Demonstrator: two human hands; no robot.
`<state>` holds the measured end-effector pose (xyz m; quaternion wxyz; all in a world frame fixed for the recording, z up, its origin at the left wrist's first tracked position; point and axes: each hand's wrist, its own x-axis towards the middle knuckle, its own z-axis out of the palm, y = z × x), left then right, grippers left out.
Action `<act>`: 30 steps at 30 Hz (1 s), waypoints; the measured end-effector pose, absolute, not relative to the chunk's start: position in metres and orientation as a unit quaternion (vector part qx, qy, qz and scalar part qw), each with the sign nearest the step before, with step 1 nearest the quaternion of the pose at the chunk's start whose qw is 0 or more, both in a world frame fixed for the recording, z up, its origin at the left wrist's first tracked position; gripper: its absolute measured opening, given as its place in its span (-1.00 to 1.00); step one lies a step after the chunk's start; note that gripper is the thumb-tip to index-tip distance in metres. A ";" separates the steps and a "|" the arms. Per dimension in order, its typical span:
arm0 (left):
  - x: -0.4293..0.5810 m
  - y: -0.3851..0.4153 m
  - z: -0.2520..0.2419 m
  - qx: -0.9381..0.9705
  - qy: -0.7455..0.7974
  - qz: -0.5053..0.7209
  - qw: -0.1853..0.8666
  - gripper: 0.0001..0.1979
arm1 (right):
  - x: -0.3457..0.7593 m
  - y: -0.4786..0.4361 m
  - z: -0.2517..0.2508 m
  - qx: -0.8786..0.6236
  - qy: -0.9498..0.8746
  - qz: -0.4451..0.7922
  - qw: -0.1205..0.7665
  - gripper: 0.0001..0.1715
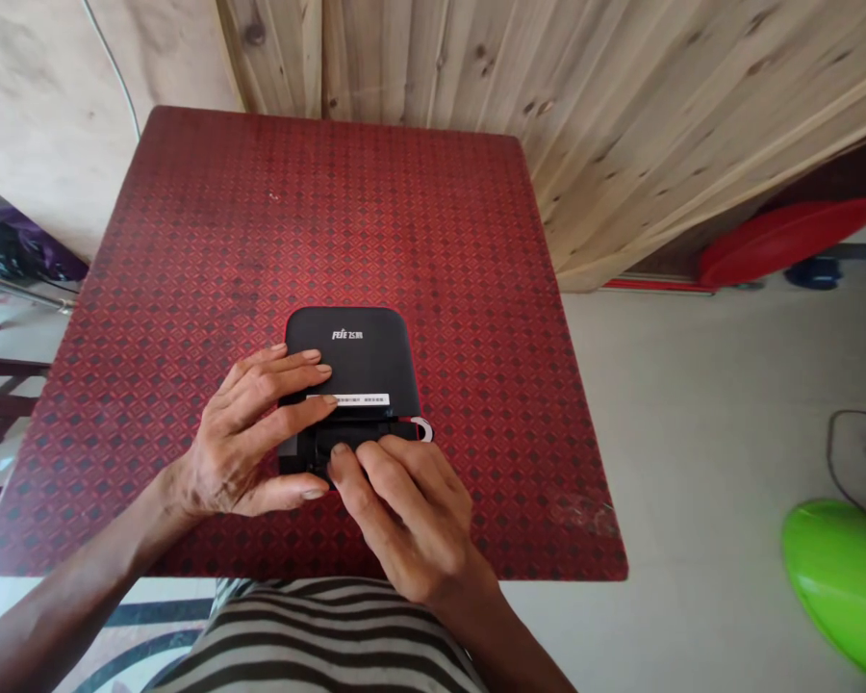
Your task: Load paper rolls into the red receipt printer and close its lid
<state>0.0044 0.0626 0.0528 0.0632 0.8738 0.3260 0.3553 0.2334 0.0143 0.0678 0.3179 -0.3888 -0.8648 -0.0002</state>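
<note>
A black box-like device with rounded corners and a thin red edge lies on the table; it looks like a receipt printer. White lettering and a white printed strip mark its top. Its near part is a dark recessed section, largely covered by my hands. My left hand rests over its left side, fingers spread on the top and thumb along the front. My right hand has its fingers curled onto the near section. A white ring-shaped part sticks out at the right side.
The red patterned table stands against a wooden plank wall. A red round item and a bright green object are on the right, by the floor. Dark wooden furniture is at the left.
</note>
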 end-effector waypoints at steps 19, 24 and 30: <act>0.003 0.057 0.045 0.880 0.321 0.345 0.055 -0.18 | 0.231 0.020 0.066 -0.382 -0.858 0.002 0.343 -0.78; 0.004 0.053 0.040 0.879 0.329 0.340 0.058 -0.31 | 0.229 0.017 0.066 -0.393 -0.848 -0.012 0.355 -0.81; 0.005 0.026 0.029 0.823 0.393 0.409 0.025 -0.29 | 0.245 0.006 0.054 -0.454 -0.759 -0.021 0.466 -0.68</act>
